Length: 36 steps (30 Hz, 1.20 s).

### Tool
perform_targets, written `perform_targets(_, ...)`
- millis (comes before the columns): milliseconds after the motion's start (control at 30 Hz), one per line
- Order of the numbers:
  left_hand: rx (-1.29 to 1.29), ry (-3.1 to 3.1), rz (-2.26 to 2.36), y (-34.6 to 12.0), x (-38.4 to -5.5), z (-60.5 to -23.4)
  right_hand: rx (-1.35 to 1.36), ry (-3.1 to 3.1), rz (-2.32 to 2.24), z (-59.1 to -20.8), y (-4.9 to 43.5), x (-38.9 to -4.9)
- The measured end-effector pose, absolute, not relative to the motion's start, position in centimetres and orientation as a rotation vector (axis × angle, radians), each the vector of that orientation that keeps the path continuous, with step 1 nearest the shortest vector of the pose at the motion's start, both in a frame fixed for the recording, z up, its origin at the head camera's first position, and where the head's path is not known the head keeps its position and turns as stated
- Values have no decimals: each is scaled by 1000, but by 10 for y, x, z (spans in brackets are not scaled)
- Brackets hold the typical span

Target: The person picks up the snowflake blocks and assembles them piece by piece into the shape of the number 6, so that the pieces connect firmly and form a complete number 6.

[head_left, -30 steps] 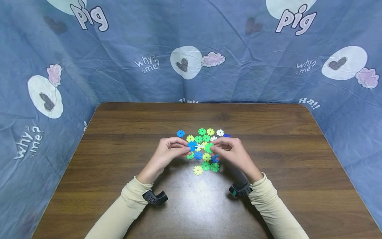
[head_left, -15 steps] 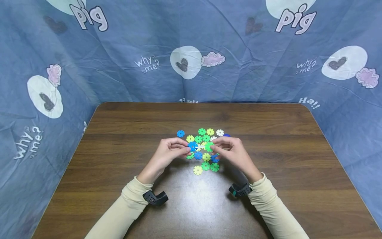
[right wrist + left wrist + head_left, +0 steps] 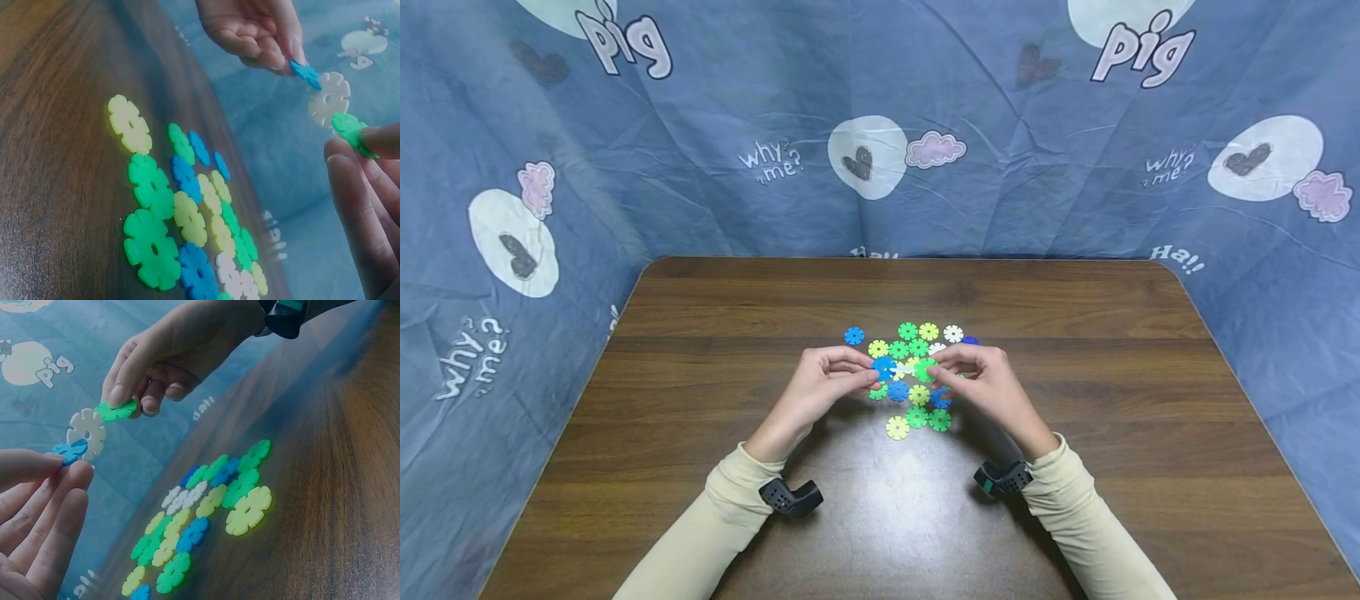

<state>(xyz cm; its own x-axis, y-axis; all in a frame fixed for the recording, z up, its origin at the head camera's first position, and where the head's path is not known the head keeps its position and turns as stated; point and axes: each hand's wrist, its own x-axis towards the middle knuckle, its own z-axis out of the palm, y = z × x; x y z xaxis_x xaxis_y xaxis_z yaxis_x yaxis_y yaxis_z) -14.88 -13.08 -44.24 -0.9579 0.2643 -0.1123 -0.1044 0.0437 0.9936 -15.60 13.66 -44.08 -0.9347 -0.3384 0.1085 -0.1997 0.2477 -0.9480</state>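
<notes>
Three notched plastic discs, shaped like snowflakes, are joined in a row above the table between my hands. My left hand [image 3: 827, 379] pinches the blue disc [image 3: 70, 450] at one end between thumb and forefinger. At the other end, my right hand [image 3: 981, 379] pinches the green disc [image 3: 351, 132]. Between them the white disc [image 3: 87, 434] stands on edge, its slots meeting those of both coloured discs. In the head view the white disc appears only as a thin pale strip.
Several loose discs in yellow, green, blue and white lie flat on the wooden table [image 3: 700, 375] beneath the hands. A yellow disc [image 3: 897, 427] is nearest the front, and a blue disc [image 3: 853, 335] lies at the back left. A printed blue cloth [image 3: 722, 192] hangs behind the table.
Both hands stay nearly in place, still gripping the joined discs. The white disc between them has turned slightly and now shows thinner in the head view.
</notes>
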Motion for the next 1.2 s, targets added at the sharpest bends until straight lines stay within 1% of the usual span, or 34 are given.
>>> perform_targets(433, 158, 2045, 1989, -129, -149, -445, -543, 2365, -1784, -443, 135, -156)
perform_targets(800, 158, 2059, 2002, -125, -146, -445, -464, 2248, -1823, -444, 132, -155)
perform_targets(1200, 223, 2143, 1950, -124, -144, -444, -565, 2244, -1796, -447, 132, -156)
